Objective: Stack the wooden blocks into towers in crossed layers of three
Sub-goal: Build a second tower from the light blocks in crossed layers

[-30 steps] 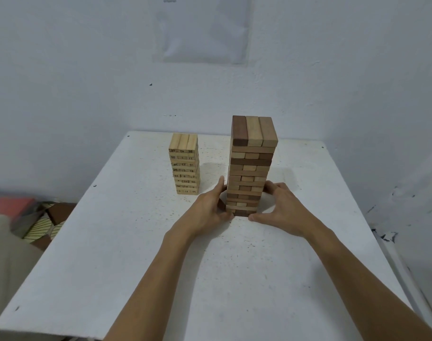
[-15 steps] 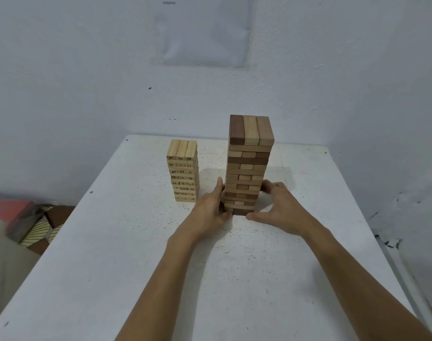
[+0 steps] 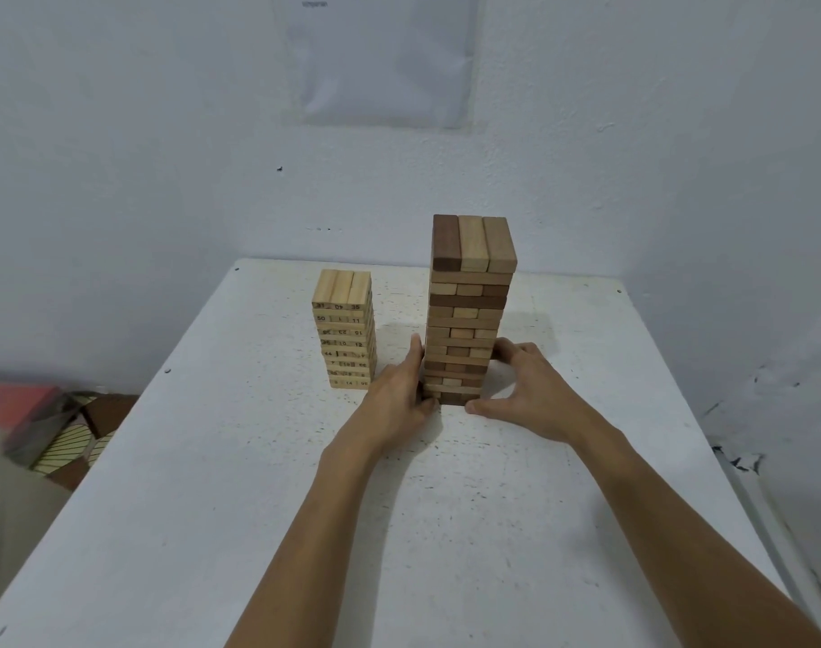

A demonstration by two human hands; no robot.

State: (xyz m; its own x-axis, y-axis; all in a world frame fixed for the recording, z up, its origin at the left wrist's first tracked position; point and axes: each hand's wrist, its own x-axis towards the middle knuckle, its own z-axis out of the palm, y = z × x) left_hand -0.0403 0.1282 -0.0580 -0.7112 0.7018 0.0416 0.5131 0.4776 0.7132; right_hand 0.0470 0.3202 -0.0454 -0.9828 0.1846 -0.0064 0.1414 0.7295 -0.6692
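A tall tower point(image 3: 469, 311) of mixed brown and tan wooden blocks stands in crossed layers of three near the middle of the white table point(image 3: 259, 484). My left hand point(image 3: 399, 390) lies flat against the tower's lower left side, fingers straight, thumb at the base. My right hand point(image 3: 525, 390) cups the lower right side, fingers against the blocks and thumb on the table by the front corner. A shorter tower point(image 3: 348, 329) of pale numbered blocks stands to the left, untouched.
The table is pushed into a corner of white walls, with a sheet of paper point(image 3: 380, 58) taped above. Boxes and coloured clutter point(image 3: 48, 427) lie on the floor off the left edge. The table's right edge runs close to the wall.
Both hands stay pressed on the tall tower's base. The camera has tilted up a little, so the scene sits lower in the frame. The towers have not visibly shifted.
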